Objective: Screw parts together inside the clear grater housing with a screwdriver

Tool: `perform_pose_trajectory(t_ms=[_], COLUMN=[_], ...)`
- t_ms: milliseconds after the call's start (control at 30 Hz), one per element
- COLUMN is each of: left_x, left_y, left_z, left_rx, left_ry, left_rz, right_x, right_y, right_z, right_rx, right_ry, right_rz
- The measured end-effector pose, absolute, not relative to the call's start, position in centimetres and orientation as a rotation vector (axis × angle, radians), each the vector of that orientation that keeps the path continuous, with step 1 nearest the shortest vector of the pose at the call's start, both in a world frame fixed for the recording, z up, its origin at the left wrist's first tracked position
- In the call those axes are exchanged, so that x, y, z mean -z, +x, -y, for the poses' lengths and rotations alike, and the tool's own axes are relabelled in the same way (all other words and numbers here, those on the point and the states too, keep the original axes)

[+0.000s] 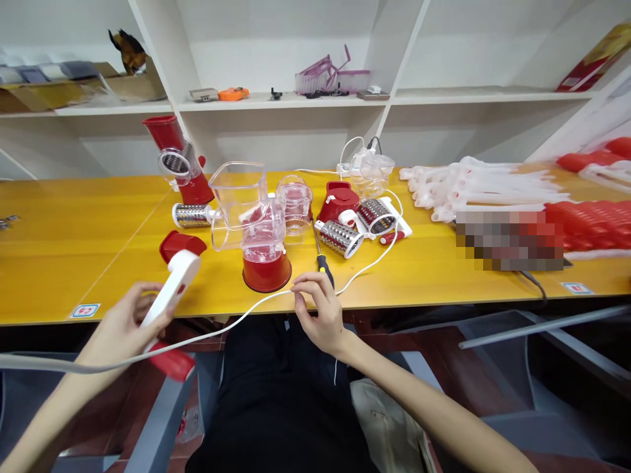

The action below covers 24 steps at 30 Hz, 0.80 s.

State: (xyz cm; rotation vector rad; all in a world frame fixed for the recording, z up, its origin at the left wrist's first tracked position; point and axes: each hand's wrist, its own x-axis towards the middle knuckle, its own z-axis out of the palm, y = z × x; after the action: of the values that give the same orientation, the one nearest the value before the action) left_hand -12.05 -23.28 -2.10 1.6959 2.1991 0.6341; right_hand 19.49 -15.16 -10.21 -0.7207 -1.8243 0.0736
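Observation:
My left hand (pixel 131 322) is closed around a crank handle with a white arm (pixel 172 286) and a red grip (pixel 170 361), held in front of the table edge. My right hand (pixel 320 309) has thumb and fingertips together on a white cable (pixel 261 301) at the table edge. Just beyond it lies a screwdriver (pixel 324 264) with a dark and yellow handle. Ahead stands a rotary grater body, its clear plastic housing (pixel 239 203) on a red base (pixel 266 270). Left of it rests a red plastic part (pixel 181 246), partly hidden by the white crank arm.
Metal grater drums (pixel 340 238) and a red base (pixel 339 200) lie right of centre. An assembled grater (pixel 180 161) stands at the back left. White handles (pixel 483 184) and red parts (pixel 591 226) are piled at right. Shelves (pixel 280 102) rise behind; the cable crosses the front edge.

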Motion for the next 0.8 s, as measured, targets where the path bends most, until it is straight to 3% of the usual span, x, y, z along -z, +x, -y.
perform_pose_trajectory(t_ms=[67, 200, 400, 600, 800], left_x=[4.1, 7.2, 5.6, 3.0, 0.3], left_y=[-12.3, -11.2, -9.4, -9.0, -5.3], left_z=[25.8, 28.6, 26.1, 23.9, 22.8], left_rx=[-0.919, -1.064, -1.296, -1.346, -1.060], left_ry=[1.395, 0.986, 0.938, 1.042, 1.355], left_rz=[-1.987, -1.721, -1.432, -1.262, -1.167], right_x=[10.2, 9.5, 6.6, 7.6, 6.1], right_y=[19.4, 19.1, 18.1, 18.2, 19.3], right_z=[16.2, 18.4, 18.1, 17.1, 17.5], right_rx=[-0.069, -0.064, -0.100, -0.534, -0.991], right_ry=[-0.677, -0.579, -0.513, -0.287, -0.451], right_rz=[1.833, 1.898, 2.218, 2.586, 2.354])
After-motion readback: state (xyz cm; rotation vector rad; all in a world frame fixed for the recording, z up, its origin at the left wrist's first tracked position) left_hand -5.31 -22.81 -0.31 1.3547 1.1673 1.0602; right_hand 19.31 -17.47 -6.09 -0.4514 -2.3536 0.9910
